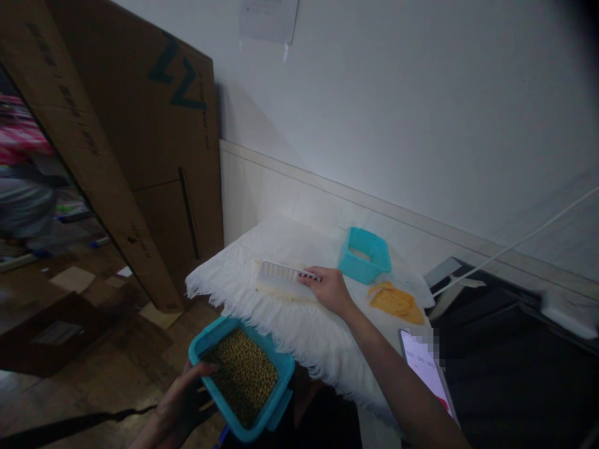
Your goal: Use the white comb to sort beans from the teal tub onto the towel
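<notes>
My left hand (180, 396) grips the side of a teal plastic container (279, 408), tilted beside the table's front edge. Inside it lie many small round yellowish beans (255, 368), with darker green ones along the near left side. Over the tabletop, my right hand (331, 290) is closed on the right end of a pale slotted tray (283, 284), which has a row of openings along its upper edge. The tray rests on or just above the white fringed cloth (276, 240); which one, I cannot tell. Pale bits show around the tray.
A second teal container (362, 265) stands at the back right with something pale inside. Near it lie a crumpled orange cloth (395, 304) and a phone (425, 368). A tall cardboard box (178, 143) stands left; a person's sleeve (23, 140) shows beyond it.
</notes>
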{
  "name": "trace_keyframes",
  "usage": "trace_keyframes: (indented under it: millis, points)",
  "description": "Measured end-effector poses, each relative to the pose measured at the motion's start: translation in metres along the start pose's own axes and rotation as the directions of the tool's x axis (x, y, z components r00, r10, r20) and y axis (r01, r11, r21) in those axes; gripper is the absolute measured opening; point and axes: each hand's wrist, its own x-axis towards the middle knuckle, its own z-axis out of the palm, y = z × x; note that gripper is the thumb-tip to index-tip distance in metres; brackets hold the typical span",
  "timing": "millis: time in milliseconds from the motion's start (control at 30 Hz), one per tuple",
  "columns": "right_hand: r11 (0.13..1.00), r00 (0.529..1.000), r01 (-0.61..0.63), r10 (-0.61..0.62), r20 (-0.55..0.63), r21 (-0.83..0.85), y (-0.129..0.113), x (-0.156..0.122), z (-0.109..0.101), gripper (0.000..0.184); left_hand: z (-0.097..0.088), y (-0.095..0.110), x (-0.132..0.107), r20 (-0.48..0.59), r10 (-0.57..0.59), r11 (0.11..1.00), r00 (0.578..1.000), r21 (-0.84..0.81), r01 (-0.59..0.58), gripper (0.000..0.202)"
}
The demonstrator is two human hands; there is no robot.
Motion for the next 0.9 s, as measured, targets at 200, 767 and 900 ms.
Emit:
trace_keyframes:
  millis: [200, 767, 900]
  points:
    - [1.0, 1.0, -0.012, 0.012, 0.002, 0.022, -0.003, -0.001, -0.003, 0.011, 0.009, -0.001, -0.007, -0.075, 0.022, 0.999, 0.997, -0.037, -0.024, 0.057]
    - [0.997, 0.999, -0.047, 0.046, 0.028, 0.06, 0.0, -0.011, -0.003, 0.009, 0.019, 0.004, -0.016, -0.059, 0.011, 0.999, 0.998, -0.038, -0.013, 0.057]
    - [0.998, 0.999, -0.043, 0.041, 0.035, 0.052, 0.0, -0.011, -0.005, 0.01, 0.019, 0.004, -0.014, -0.075, 0.007, 0.999, 0.997, -0.047, -0.011, 0.052]
